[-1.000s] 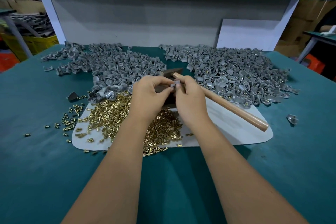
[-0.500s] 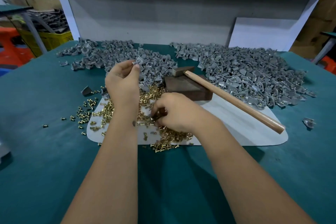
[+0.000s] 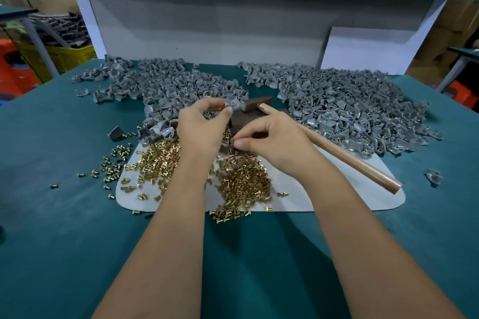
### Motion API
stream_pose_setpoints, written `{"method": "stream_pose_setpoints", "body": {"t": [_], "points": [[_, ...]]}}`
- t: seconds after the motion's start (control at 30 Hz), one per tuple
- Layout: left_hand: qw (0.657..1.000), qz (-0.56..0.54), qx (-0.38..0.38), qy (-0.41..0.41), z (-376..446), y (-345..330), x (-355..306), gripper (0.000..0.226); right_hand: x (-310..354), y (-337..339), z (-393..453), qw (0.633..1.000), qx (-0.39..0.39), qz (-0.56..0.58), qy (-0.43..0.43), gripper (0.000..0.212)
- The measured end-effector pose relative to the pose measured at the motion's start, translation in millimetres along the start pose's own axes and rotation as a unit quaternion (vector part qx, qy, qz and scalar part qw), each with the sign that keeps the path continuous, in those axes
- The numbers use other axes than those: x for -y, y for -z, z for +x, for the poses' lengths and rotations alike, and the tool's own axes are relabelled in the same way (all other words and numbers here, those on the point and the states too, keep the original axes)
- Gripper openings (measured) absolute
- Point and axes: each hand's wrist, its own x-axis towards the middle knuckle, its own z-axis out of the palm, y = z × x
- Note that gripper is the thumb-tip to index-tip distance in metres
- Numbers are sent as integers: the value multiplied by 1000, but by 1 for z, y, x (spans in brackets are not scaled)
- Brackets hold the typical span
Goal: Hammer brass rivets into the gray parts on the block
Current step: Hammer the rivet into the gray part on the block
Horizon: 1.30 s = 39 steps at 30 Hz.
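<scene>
Gray parts [image 3: 337, 103], brass rivets [image 3: 241, 179], teal table [image 3: 64, 241]

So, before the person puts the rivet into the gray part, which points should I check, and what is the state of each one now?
1. Gray part in hand: ok. The left hand pinches a gray part at its fingertips, above the table.
2. Rivet picked: cannot tell. The right hand pinches over the brass rivets, but whatever it holds is hidden by the fingertips.
3. Block free: cannot tell. The dark block is mostly hidden behind both hands.
4. Hammer within reach: ok. The hammer lies unheld beside the right hand, its head on the block.
5. Part's hole turned toward the rivet: cannot tell, too small.
</scene>
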Motion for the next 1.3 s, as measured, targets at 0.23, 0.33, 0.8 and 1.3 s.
{"method": "stream_pose_setpoints", "body": {"t": [0.23, 0.33, 0.8, 1.3], "points": [[983, 164, 57, -58, -6, -13, 3, 10, -6, 16, -4, 996, 49, -5, -69, 21], [980, 177, 70, -58, -7, -14, 3, 10, -6, 16, -3, 996, 54, -18, -63, 29], [977, 180, 106, -48, -3, -10, 6, 7, -8, 23, 6, 974, -160, 143, -74, 20], [972, 197, 113, -54, 1, -11, 7, 14, -15, 11, 41, 988, -121, -68, -73, 22]]}}
